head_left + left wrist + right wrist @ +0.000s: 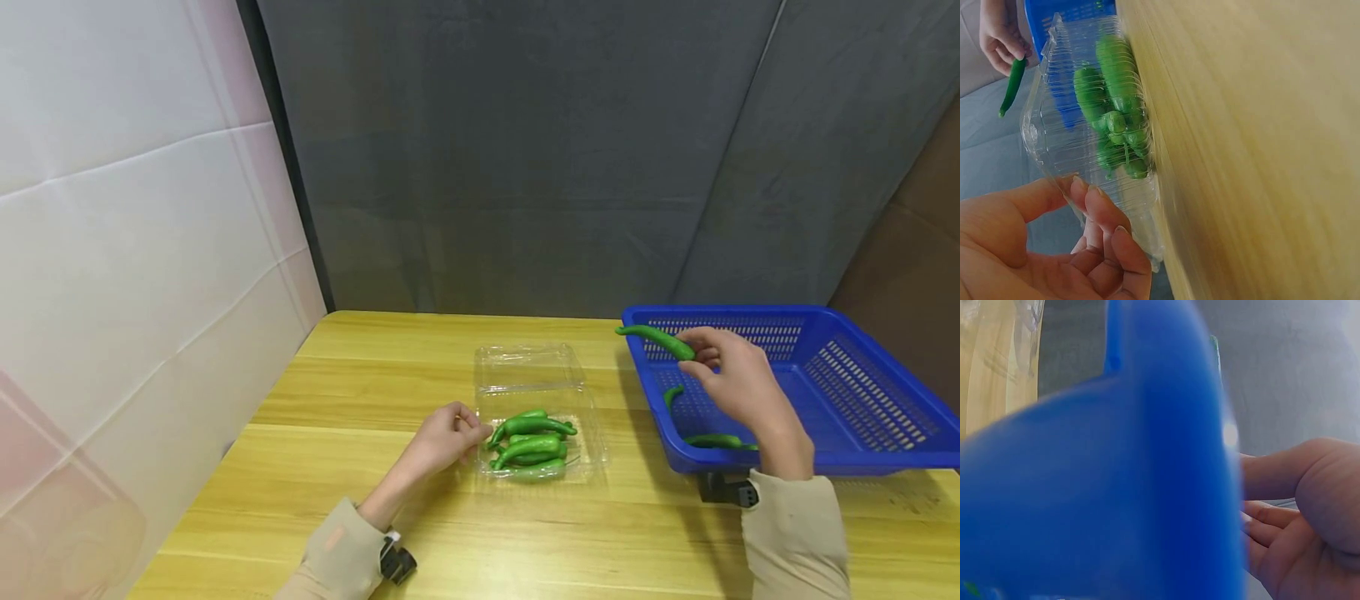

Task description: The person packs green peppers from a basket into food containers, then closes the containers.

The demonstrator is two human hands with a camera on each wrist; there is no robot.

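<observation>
A long green chili pepper is pinched by its end in my right hand, raised over the left side of the blue plastic basket. In the left wrist view the same pepper hangs at upper left. My left hand pinches the left rim of a clear plastic clamshell box between thumb and fingers. Several green peppers lie side by side in that box, and its lid is folded back. In the right wrist view the basket's blurred wall hides my right fingertips and the pepper.
Inside the basket, a pepper lies by the front wall and another by the left wall. The wooden table ends at a dark grey curtain. White fabric hangs at left.
</observation>
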